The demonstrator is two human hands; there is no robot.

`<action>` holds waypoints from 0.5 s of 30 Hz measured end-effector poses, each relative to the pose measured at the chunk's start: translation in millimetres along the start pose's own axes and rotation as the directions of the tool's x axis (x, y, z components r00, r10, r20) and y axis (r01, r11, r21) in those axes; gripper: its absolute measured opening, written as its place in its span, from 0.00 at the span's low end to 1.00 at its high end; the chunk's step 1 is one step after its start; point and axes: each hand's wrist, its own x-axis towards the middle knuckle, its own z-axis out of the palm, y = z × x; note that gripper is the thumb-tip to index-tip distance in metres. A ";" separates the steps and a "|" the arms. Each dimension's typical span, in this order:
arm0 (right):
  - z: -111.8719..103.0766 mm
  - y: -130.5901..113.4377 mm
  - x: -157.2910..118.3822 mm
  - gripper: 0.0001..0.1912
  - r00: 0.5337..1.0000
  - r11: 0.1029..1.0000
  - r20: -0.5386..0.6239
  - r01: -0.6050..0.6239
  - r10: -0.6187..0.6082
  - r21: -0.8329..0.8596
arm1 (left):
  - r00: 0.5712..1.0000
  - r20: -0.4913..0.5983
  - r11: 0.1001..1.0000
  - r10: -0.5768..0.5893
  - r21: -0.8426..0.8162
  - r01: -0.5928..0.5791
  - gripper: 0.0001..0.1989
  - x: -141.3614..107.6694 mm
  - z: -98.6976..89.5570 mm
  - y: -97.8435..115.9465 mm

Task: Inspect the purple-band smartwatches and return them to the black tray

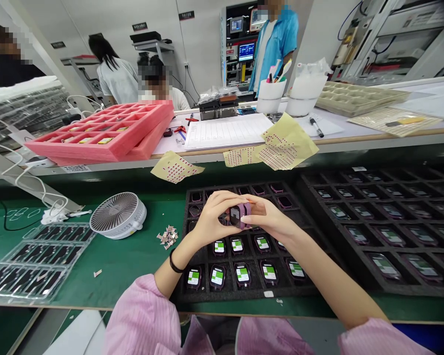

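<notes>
Between my two hands, above a black foam tray (222, 295), is a purple smartwatch body (237, 215) with a dark screen. My left hand (214, 217) grips it from the left, fingers curled over the top. On its other side my right hand (266, 214) pinches it; a second purple piece shows by those fingers, partly hidden. Below, the tray's pockets hold several purple watch bodies; in the front rows their screens are lit green and white, such as one watch (241, 272). Part of the tray lies hidden under my hands and right forearm.
A second black foam tray (362, 291) with watches lies right. Left are a round fan (118, 214), small loose pieces (167, 236) and a clear tray (33, 261) of black parts. The shelf holds pink foam trays (107, 130) and white cups (270, 96). People are beyond.
</notes>
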 end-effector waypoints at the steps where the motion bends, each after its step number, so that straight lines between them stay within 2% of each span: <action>1: 1.0 0.5 -0.4 0.22 1.000 1.000 -0.009 0.000 0.000 -0.001 | 1.000 0.000 1.000 0.006 -0.001 -0.006 0.22 -0.1 0.5 -0.2; 7: -4.6 -3.6 0.8 0.23 1.000 0.999 -0.005 0.019 -0.019 -0.034 | 1.000 -0.023 0.999 0.011 0.042 -0.010 0.23 -1.0 2.4 -2.0; 11: -27.2 -12.6 5.8 0.22 0.992 0.995 -0.115 0.046 -0.056 -0.084 | 0.998 -0.067 0.998 0.005 0.065 -0.001 0.24 0.4 -2.0 -1.3; 13: -40.1 -13.2 9.2 0.22 0.983 0.991 -0.182 0.014 -0.039 -0.135 | 0.997 -0.083 0.997 0.006 0.073 0.000 0.25 1.6 -5.0 -0.5; 15: -49.3 -9.3 13.3 0.23 0.981 0.984 -0.193 -0.057 0.024 -0.167 | 0.996 -0.087 0.997 0.004 0.078 0.003 0.25 2.6 -7.0 -0.1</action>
